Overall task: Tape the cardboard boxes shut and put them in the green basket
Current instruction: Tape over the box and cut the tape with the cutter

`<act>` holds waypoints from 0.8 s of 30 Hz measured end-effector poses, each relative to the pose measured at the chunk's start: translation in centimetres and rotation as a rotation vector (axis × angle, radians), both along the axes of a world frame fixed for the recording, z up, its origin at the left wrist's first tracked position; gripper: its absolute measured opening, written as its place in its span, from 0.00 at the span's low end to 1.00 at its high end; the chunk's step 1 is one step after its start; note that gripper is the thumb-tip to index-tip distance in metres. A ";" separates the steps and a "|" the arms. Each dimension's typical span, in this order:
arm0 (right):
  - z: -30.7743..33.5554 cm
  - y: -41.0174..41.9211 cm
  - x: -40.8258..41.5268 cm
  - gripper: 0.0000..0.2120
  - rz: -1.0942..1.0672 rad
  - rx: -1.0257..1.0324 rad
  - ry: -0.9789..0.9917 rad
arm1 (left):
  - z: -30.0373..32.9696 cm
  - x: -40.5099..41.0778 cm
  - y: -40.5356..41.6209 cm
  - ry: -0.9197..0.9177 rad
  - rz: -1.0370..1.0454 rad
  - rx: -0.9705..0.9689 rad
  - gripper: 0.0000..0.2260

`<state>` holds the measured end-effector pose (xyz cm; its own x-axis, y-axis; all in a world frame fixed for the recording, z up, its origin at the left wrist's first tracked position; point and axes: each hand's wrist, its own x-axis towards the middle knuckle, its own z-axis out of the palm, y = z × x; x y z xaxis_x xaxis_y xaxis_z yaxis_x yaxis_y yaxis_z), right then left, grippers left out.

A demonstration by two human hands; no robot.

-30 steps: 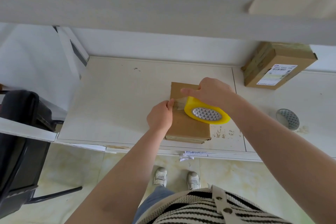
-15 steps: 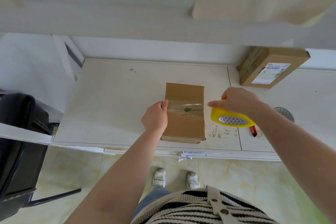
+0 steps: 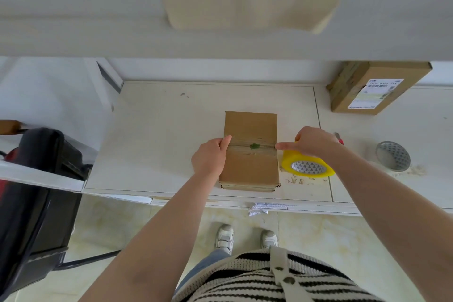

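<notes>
While a strip of clear tape (image 3: 251, 148) spans the seam of a flat cardboard box (image 3: 250, 149) near the desk's (image 3: 159, 130) front edge, a person's left hand (image 3: 210, 158) curls against the box's left side, thumb on top at the tape's end. The right hand (image 3: 312, 143) grips a yellow tape roll (image 3: 307, 165) just off the box's right edge, forefinger pointing at the seam. The strip looks uncut; a careless tug could lift it, wrinkle it, or slide the light box toward the edge. A second, labelled box (image 3: 372, 88) sits at the desk's back right corner. No green basket is in view.
</notes>
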<state>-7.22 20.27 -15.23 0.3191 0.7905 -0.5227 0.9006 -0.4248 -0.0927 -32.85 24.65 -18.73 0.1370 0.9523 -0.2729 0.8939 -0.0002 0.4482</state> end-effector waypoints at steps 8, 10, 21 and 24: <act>0.1 -0.5 -0.4 0.42 -0.032 -0.001 0.023 | 1.7 0.4 0.9 0.327 -0.183 0.046 0.27; 0.2 -0.6 -0.6 0.42 -0.031 0.002 0.027 | 2.1 0.6 0.4 0.412 -0.132 0.229 0.25; 0.0 -0.8 -0.8 0.43 -0.053 -0.016 0.011 | 0.5 5.5 -0.8 0.357 -0.446 0.294 0.33; 0.1 -0.8 -0.7 0.42 -0.069 -0.020 0.024 | 0.7 5.8 -0.8 0.373 -0.429 0.291 0.33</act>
<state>-7.94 19.45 -15.16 0.3601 0.7562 -0.5463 0.8666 -0.4880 -0.1044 -27.01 23.85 -18.07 0.4680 0.8763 -0.1141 0.8834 -0.4673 0.0343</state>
